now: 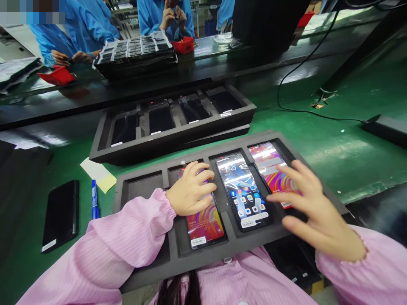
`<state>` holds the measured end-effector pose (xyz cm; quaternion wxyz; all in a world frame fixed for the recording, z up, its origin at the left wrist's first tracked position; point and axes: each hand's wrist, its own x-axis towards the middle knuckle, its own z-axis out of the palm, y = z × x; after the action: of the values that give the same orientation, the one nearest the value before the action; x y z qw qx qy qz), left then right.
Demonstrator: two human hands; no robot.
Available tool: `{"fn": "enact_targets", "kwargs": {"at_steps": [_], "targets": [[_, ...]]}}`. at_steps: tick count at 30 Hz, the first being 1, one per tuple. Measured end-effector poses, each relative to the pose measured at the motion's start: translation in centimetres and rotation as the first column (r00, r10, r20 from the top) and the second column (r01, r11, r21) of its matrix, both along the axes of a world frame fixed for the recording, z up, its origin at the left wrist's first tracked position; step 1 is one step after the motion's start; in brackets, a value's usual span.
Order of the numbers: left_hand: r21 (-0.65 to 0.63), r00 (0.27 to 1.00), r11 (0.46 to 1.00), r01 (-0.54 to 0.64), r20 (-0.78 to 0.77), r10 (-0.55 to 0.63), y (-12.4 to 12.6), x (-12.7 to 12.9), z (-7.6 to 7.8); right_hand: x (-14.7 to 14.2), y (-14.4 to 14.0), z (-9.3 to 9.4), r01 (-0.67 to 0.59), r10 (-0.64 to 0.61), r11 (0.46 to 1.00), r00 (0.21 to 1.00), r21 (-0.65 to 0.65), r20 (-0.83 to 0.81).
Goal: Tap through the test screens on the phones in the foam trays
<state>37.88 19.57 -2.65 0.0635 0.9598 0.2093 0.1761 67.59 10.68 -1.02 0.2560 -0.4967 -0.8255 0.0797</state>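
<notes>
A dark foam tray (229, 231) lies in front of me with several compartments. My left hand (192, 188) rests over the upper part of a smartphone (206, 226) with a red and purple screen, fingers stretched out. In the compartment to its right, another smartphone (243, 190) shows a home screen with app icons and the time 2:40. My right hand (313, 209) hovers, fingers spread, over the edge of a third lit smartphone (270, 163) with a colourful screen. The leftmost compartment, partly behind my sleeve, shows no phone in its visible part.
Behind it, a stacked foam tray (173, 137) holds several dark phones. On the left lie a black phone (60, 216), a blue marker (94, 199) and paper notes (98, 174). A black cable (305, 111) crosses at right. Co-workers in blue sit opposite, near red bins (183, 45).
</notes>
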Motion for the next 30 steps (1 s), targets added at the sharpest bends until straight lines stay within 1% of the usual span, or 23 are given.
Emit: {"fn": "enact_targets", "kwargs": {"at_steps": [1,2,3,6,9,11,12,14,16,18,19,20,22,24,25,27,28,29,30], "targets": [[0.0,1.0,1.0,0.003,0.006,-0.003,0.0,0.0,-0.1,-0.7,-0.6,0.0,-0.103,0.103,0.995,0.994,-0.011,0.02],[0.003,1.0,1.0,0.003,0.014,-0.003,0.0,0.0,-0.2,-1.5,-1.0,-0.1,-0.162,0.163,0.987,0.986,-0.02,0.043],[0.005,1.0,1.0,0.002,0.019,-0.002,0.0,-0.1,-0.3,-2.2,-1.3,-0.2,-0.187,0.188,0.982,0.98,-0.021,0.064],[0.018,0.999,1.0,-0.008,0.034,0.007,0.0,-0.1,-0.6,-3.9,-1.6,-0.7,-0.182,0.182,0.983,0.98,-0.007,0.086],[0.023,1.0,1.0,-0.011,0.025,0.01,0.2,0.0,-0.7,-4.0,-1.5,-0.7,-0.172,0.17,0.985,0.983,0.017,0.074],[0.033,1.0,0.999,-0.013,0.028,0.012,0.3,-0.1,-0.4,-2.8,-1.4,-0.5,-0.135,0.132,0.988,0.99,0.073,0.042],[0.042,0.999,0.999,-0.013,0.034,0.012,0.3,-0.3,-0.1,-1.8,-1.3,-0.4,-0.095,0.093,0.99,0.995,0.102,0.026],[0.043,0.998,0.999,-0.016,0.054,0.014,-0.2,-0.7,1.2,0.6,-1.0,-0.3,0.008,-0.008,0.992,1.0,0.128,0.005],[0.016,0.997,1.0,-0.009,0.078,0.008,-1.6,-1.4,3.0,3.0,-0.5,-0.5,0.078,-0.081,0.992,0.996,0.097,0.023],[-0.036,0.996,0.999,0.032,0.082,-0.029,-3.5,-2.2,4.5,4.8,0.4,-0.9,0.086,-0.088,0.996,0.994,0.03,0.059],[-0.07,0.996,0.995,0.064,0.064,-0.06,-4.6,-2.6,4.9,5.3,0.9,-1.1,0.092,-0.091,0.996,0.992,-0.009,0.084],[-0.104,0.995,0.99,0.099,0.039,-0.096,-5.6,-2.8,5.1,5.6,1.5,-1.3,0.112,-0.106,0.993,0.988,-0.044,0.116],[-0.164,0.988,0.975,0.147,-0.026,-0.154,-6.8,-3.3,4.7,5.5,2.5,-1.5,0.195,-0.18,0.978,0.967,-0.069,0.179],[-0.186,0.983,0.973,0.136,-0.094,-0.155,-6.7,-3.7,3.7,5.0,2.9,-1.4,0.25,-0.238,0.967,0.953,-0.04,0.188],[-0.17,0.983,0.979,0.108,-0.128,-0.131,-6.1,-3.9,3.2,4.7,2.9,-1.3,0.233,-0.226,0.972,0.961,-0.023,0.158],[-0.067,0.983,0.998,0.016,-0.182,-0.028,-4.1,-4.5,2.6,4.3,2.3,-0.8,0.124,-0.123,0.992,0.99,-0.011,0.069],[0.014,0.98,0.999,-0.051,-0.193,0.053,-2.9,-4.9,2.6,4.0,1.8,-0.6,0.046,-0.045,0.999,0.999,-0.017,0.029],[0.097,0.971,0.987,-0.13,-0.19,0.147,-1.8,-5.2,2.7,3.8,1.3,-0.4,-0.03,0.029,0.999,1.0,-0.024,-0.011],[0.155,0.953,0.964,-0.217,-0.181,0.243,-0.9,-5.6,3.0,3.4,0.7,-0.3,-0.093,0.092,0.995,0.995,-0.035,-0.046]]}}
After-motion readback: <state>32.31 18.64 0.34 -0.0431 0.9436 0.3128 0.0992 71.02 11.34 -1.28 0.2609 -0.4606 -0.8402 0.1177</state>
